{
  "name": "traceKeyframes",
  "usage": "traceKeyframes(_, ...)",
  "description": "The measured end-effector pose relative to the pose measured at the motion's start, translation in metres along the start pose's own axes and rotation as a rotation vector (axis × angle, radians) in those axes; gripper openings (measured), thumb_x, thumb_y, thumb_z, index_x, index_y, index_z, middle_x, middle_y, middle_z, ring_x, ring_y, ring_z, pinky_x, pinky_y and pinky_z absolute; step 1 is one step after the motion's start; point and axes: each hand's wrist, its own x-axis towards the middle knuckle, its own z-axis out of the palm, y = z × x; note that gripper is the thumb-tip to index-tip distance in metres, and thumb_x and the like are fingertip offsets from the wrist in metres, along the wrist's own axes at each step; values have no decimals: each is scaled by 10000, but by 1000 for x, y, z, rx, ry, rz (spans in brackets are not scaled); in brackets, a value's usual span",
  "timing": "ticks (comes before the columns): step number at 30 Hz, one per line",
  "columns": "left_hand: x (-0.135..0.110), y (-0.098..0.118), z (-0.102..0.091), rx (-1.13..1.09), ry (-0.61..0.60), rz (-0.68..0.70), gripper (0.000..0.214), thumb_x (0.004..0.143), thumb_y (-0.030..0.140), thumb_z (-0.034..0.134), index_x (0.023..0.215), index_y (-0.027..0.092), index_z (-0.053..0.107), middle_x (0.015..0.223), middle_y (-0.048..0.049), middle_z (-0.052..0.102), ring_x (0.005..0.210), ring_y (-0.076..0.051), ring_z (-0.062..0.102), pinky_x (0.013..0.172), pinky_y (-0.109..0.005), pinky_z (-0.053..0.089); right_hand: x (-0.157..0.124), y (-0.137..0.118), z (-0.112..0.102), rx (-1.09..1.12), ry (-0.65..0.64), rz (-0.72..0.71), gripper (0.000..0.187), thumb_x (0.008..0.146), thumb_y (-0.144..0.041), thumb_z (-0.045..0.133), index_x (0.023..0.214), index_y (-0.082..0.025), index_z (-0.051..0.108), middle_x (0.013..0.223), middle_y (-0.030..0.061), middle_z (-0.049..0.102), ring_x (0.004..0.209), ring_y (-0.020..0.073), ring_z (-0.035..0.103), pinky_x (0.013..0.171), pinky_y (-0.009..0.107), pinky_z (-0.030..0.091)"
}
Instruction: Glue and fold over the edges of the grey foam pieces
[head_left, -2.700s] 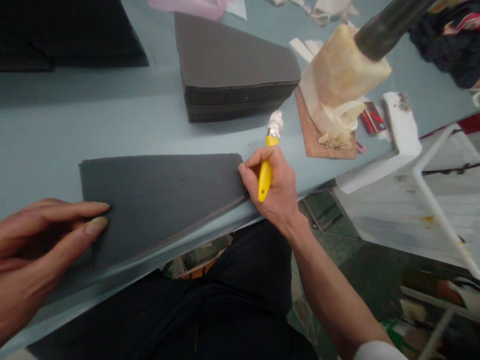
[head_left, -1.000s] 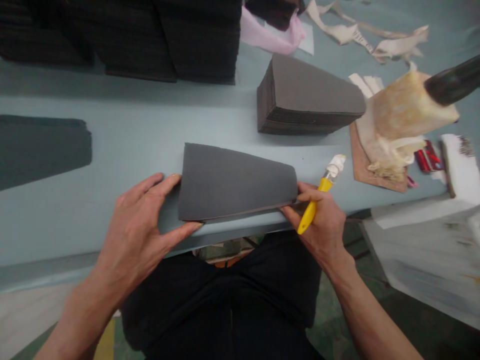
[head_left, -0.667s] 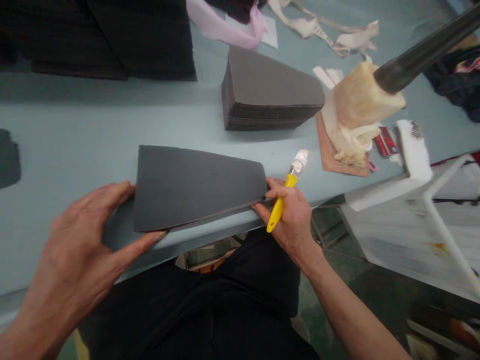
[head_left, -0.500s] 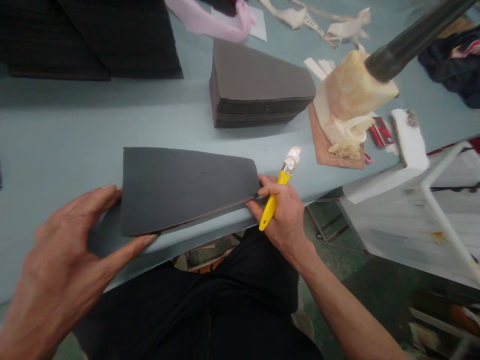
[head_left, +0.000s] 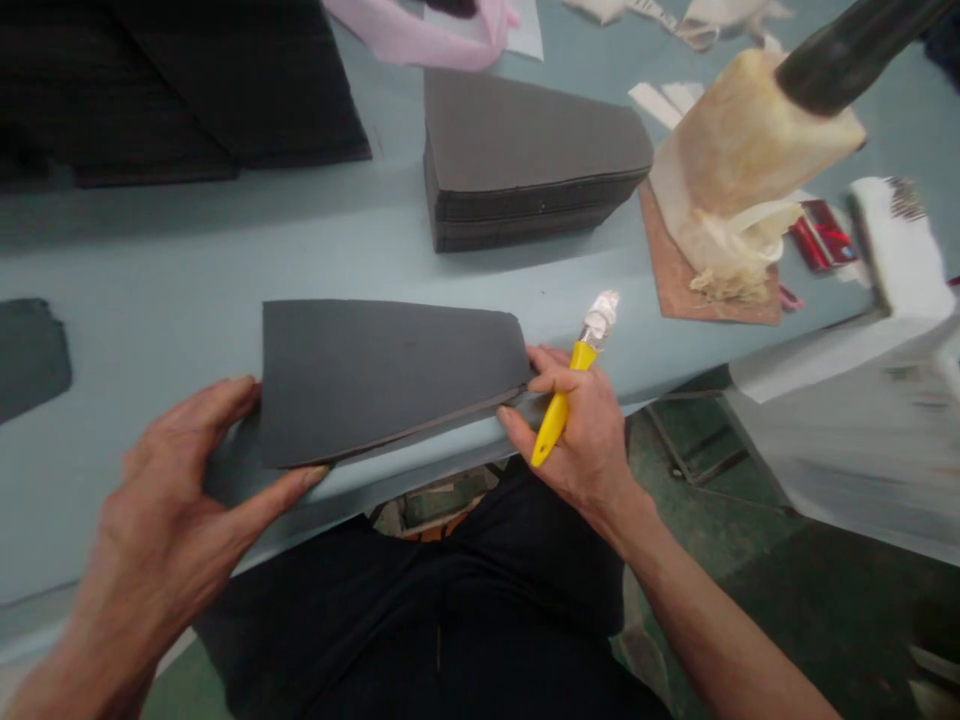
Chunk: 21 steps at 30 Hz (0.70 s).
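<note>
I see the panel (head_left: 394, 380) near on the tabletop (head_left: 187, 250), the left hand (head_left: 169, 490) spread round its near left corner, the right hand (head_left: 594, 435) clamped on the brush (head_left: 553, 420) at its right end.

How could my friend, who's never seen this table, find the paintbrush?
Start with the pale blue table and find the dark gray panel near its front edge. At the panel's narrow end, the paintbrush sits in the right hand's grip, its whitish tip sticking out. Its bright yellow handle sets it apart from the panel and the gray stack beyond.
</note>
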Motion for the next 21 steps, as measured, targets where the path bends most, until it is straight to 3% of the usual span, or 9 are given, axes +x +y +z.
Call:
traceKeyframes(6,-1,10,-10,5,-36,106,915,908,836,610,1605,263,462,1579,-140,608,1495,-373,569,1275,-593,486,-4,3,-14,10,-10,69,299,967,-374,764,1124,-264,534,1311,160,798,1249,330,774,996,500,645)
traceKeyframes(13,-3,7,-18,-66,-23,59,941,881,832,658,1643,338,414,1620,-96,585,1471,-337,598,1248,-536,531,16,4,-18,74,10,240,243,983,-406,728,1084,-276,549,1137,103,841,1022,276,837,823,419,656)
traceKeyframes(17,0,8,-16,-109,-30,112,896,919,766,671,1664,366,376,1653,-80,554,1509,-329,565,1276,-525,505,23,2,-10,118,12,261,253,973,-377,741,1077,-280,532,1106,94,836,979,273,839,792,411,649)
traceKeyframes(21,1,2,-9,-160,12,140,818,928,715,698,1646,483,383,1676,2,534,1540,-345,531,1326,-591,434,22,0,-6,181,58,249,233,970,-305,733,1063,-268,522,1058,74,828,962,240,831,839,406,667)
